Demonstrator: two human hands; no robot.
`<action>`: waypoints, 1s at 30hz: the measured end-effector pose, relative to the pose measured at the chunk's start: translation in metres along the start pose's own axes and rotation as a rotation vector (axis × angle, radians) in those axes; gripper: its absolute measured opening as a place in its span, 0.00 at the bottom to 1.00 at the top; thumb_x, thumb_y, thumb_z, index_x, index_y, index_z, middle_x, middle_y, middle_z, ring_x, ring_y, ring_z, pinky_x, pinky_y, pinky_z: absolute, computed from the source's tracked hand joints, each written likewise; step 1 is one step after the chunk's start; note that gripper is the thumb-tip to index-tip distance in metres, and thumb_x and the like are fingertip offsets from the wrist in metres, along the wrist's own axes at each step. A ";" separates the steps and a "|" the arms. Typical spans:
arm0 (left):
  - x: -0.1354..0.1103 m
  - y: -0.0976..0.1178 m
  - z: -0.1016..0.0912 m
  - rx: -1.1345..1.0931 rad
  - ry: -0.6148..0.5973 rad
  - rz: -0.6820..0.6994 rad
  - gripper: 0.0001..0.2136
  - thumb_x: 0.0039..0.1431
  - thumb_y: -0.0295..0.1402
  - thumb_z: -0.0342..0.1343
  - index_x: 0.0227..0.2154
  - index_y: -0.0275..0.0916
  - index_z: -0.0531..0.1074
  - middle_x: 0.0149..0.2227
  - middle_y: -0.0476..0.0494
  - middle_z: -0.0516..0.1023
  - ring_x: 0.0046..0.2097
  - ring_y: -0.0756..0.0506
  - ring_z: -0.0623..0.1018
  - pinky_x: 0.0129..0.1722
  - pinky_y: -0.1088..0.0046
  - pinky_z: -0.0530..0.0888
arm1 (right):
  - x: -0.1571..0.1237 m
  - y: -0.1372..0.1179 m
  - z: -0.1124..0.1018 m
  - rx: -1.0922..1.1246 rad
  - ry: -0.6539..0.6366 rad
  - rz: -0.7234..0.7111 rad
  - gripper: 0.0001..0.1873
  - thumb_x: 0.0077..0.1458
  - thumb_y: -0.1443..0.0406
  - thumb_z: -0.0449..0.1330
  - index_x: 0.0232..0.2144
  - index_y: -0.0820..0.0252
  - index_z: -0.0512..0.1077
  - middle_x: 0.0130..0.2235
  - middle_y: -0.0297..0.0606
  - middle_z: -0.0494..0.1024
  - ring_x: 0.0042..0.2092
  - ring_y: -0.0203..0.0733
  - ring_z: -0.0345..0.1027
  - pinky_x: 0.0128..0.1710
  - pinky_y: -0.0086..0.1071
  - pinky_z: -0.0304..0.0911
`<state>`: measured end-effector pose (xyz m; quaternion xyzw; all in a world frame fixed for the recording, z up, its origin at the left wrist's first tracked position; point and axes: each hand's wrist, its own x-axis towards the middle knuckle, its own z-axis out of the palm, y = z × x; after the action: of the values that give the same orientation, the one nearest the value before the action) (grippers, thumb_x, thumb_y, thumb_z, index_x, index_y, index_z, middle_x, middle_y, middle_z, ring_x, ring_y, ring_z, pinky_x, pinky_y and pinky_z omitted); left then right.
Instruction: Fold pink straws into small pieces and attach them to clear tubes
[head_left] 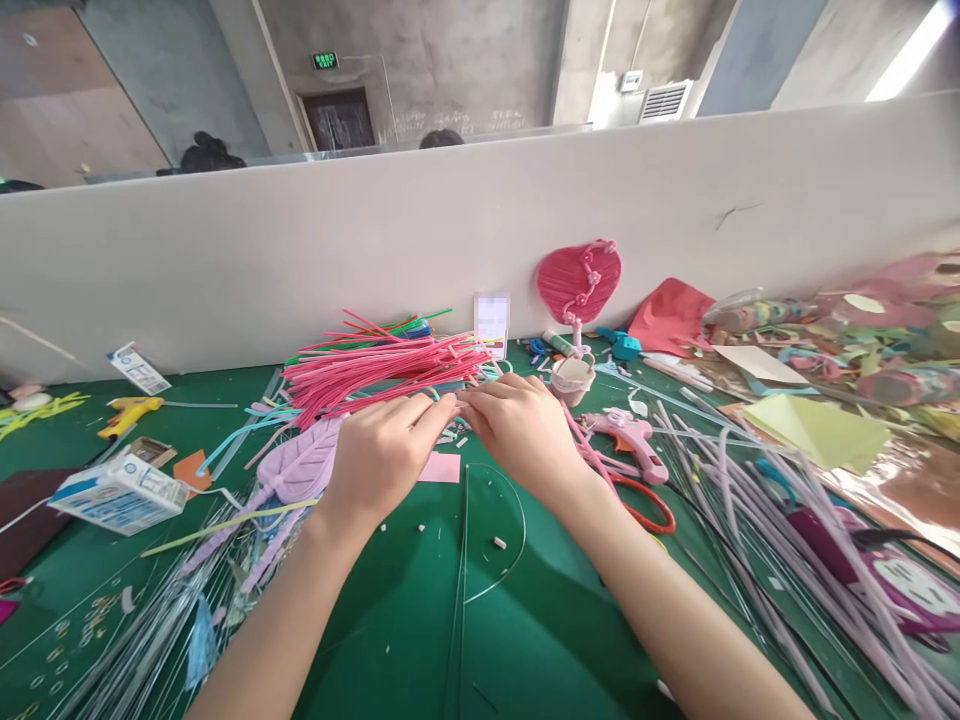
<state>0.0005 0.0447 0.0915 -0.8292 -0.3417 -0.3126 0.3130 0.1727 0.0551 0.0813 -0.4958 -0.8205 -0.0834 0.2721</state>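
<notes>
My left hand (382,455) and my right hand (517,428) meet fingertip to fingertip over the green mat (420,620), both pinched together on something small that I cannot make out. Just beyond them lies a bundle of pink pipe cleaners (375,372). A small pink paper square (440,467) sits under the hands. A thin wire bent into a half circle (491,540) lies on the mat just in front of my wrists. A lilac leaf shape (300,465) rests left of my left hand.
A pink glue gun (630,438) and red-handled scissors (645,505) lie to the right, beside several lilac pipe cleaners (757,540). A small carton (120,492) and yellow glue gun (127,412) are at left. A pink heart fan (579,280) leans on the white partition (300,250).
</notes>
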 end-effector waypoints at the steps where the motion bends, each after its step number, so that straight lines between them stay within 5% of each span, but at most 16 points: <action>1: 0.000 0.000 0.000 0.004 -0.004 0.005 0.07 0.62 0.28 0.54 0.36 0.37 0.77 0.25 0.50 0.78 0.26 0.50 0.75 0.24 0.74 0.64 | 0.000 -0.001 -0.001 -0.010 -0.029 0.011 0.14 0.63 0.62 0.54 0.36 0.60 0.79 0.37 0.40 0.82 0.42 0.46 0.72 0.39 0.37 0.58; 9: 0.000 0.000 -0.001 0.038 -0.026 -0.033 0.08 0.63 0.32 0.54 0.35 0.38 0.77 0.25 0.50 0.79 0.24 0.50 0.74 0.22 0.74 0.62 | -0.003 -0.005 -0.009 0.001 -0.126 -0.024 0.18 0.66 0.62 0.47 0.45 0.61 0.76 0.45 0.41 0.80 0.47 0.48 0.70 0.45 0.39 0.58; 18: 0.001 -0.001 -0.001 0.028 -0.028 -0.100 0.09 0.64 0.32 0.53 0.33 0.38 0.77 0.25 0.50 0.80 0.25 0.50 0.76 0.21 0.73 0.60 | 0.000 -0.001 -0.014 -0.027 -0.147 0.106 0.22 0.67 0.63 0.45 0.35 0.58 0.78 0.41 0.38 0.82 0.43 0.47 0.70 0.41 0.39 0.55; 30: -0.001 0.000 -0.001 -0.009 -0.096 -0.117 0.11 0.65 0.33 0.50 0.31 0.40 0.77 0.21 0.51 0.78 0.22 0.50 0.74 0.21 0.74 0.59 | 0.000 -0.002 -0.011 -0.106 -0.205 0.102 0.27 0.67 0.60 0.43 0.26 0.61 0.76 0.35 0.41 0.81 0.40 0.47 0.71 0.39 0.39 0.53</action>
<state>0.0000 0.0438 0.0913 -0.8233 -0.4027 -0.2916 0.2738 0.1750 0.0495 0.0911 -0.5566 -0.8120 -0.0617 0.1641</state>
